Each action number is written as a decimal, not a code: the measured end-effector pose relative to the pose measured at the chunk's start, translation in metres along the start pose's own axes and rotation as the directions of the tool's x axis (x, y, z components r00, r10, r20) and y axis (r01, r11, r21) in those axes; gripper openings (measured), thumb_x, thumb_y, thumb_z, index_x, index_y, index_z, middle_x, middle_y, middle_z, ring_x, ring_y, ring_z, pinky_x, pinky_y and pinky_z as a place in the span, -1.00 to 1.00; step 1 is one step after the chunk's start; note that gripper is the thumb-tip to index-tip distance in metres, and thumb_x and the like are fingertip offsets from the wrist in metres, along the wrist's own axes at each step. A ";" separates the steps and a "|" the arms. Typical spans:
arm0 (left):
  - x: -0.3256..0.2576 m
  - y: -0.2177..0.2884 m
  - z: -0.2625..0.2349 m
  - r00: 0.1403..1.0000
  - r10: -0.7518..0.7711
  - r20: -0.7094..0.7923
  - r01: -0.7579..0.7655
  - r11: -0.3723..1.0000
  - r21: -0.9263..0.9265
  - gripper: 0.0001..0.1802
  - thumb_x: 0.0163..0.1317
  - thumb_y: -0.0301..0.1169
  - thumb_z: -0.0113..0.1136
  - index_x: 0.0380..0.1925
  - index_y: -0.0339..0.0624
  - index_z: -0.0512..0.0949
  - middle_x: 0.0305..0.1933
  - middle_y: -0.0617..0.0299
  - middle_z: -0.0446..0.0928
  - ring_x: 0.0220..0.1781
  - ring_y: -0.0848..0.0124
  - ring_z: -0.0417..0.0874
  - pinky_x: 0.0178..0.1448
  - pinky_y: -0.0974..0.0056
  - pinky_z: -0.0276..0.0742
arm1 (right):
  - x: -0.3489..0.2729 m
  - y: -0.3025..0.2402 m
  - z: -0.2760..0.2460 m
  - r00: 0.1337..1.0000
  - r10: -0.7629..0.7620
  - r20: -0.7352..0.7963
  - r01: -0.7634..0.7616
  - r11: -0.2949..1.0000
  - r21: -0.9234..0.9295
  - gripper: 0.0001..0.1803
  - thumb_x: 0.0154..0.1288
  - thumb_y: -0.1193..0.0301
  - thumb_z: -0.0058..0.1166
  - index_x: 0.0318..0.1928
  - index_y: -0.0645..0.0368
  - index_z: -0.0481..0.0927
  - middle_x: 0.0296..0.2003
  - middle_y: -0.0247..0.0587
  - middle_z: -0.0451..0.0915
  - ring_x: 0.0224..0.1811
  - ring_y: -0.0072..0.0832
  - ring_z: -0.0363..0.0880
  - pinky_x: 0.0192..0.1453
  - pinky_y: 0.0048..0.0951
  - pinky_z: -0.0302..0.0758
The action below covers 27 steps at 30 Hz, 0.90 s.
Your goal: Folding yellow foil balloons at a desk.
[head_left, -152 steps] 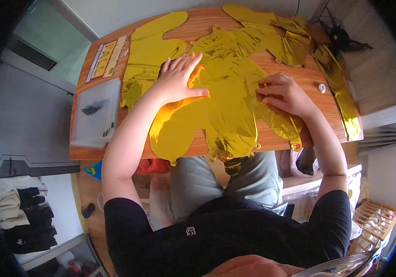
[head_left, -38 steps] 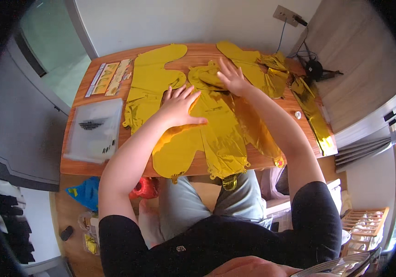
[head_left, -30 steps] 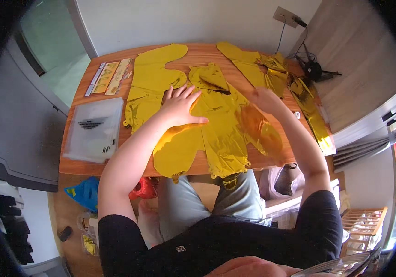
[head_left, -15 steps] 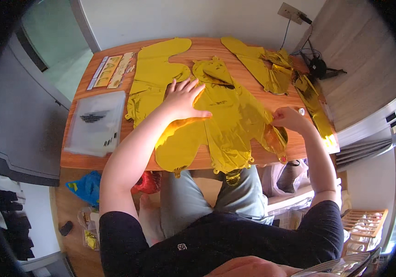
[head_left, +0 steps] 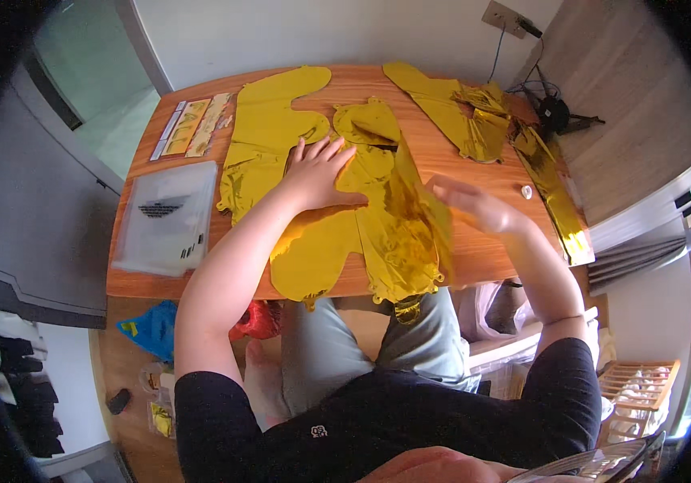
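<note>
A flat gold foil balloon (head_left: 385,233) lies on the wooden table in front of me, with tabs at its near edge. My left hand (head_left: 317,175) is open, fingers spread, pressing down on the foil. Motion blurs my right hand (head_left: 474,205), which is at the balloon's right edge with its fingers closed on the foil. That side is folded over to the left and shows creased, shiny foil. Another flat gold foil balloon (head_left: 269,121) lies beneath and to the left, its upper part curving at the far side.
More gold foil (head_left: 434,101) lies at the far right, and a gold strip (head_left: 550,181) runs along the right edge. A clear plastic bag (head_left: 164,217) and printed cards (head_left: 192,127) are at left. A small white roll (head_left: 526,192) and a black stand (head_left: 554,117) are at right.
My right hand has moved left, bringing the balloon's right side over onto its middle. Bare wood now shows where that side lay. My left hand has stayed in place.
</note>
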<state>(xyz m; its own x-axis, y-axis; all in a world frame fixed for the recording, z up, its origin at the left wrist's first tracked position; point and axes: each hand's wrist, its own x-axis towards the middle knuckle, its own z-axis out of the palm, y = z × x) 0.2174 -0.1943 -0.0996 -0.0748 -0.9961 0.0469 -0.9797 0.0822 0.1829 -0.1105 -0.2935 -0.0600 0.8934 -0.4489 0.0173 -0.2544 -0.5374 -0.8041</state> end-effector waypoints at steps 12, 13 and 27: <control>0.000 -0.006 0.007 0.999 -0.028 0.046 0.027 0.999 0.025 0.30 -0.01 0.61 0.15 0.61 0.10 0.09 0.71 0.12 -0.03 0.75 0.14 -0.15 0.71 -0.24 -0.41 | 0.033 -0.001 0.015 0.975 -0.111 -0.190 -0.009 0.841 -0.540 -0.52 0.47 0.29 0.16 0.26 0.33 0.49 0.38 0.15 0.43 0.45 -0.05 0.40 0.50 -0.09 0.34; 0.001 -0.006 0.007 0.999 -0.026 0.044 0.025 0.999 0.025 0.30 -0.01 0.61 0.15 0.61 0.10 0.09 0.71 0.12 -0.03 0.75 0.14 -0.15 0.71 -0.24 -0.41 | 0.032 0.005 0.019 0.975 -0.111 -0.191 -0.010 0.840 -0.542 -0.52 0.47 0.29 0.16 0.26 0.33 0.49 0.38 0.15 0.43 0.45 -0.05 0.40 0.50 -0.09 0.34; 0.004 0.000 0.002 0.999 -0.013 0.047 0.012 1.000 0.015 0.29 0.02 0.60 0.15 0.62 0.11 0.08 0.72 0.10 -0.05 0.75 0.14 -0.16 0.71 -0.26 -0.40 | 0.057 0.033 0.019 0.965 -0.203 -0.167 0.067 0.805 -0.590 -0.30 0.37 0.11 0.24 0.36 0.30 0.46 0.36 0.15 0.45 0.46 0.04 0.34 0.55 -0.04 0.26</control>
<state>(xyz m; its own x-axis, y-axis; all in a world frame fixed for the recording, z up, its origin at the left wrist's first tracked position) 0.2163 -0.1987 -0.1014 -0.0706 -0.9975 -0.0016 -0.9833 0.0693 0.1685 -0.0609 -0.3232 -0.0966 0.8516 -0.4435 0.2793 -0.3634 -0.8837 -0.2951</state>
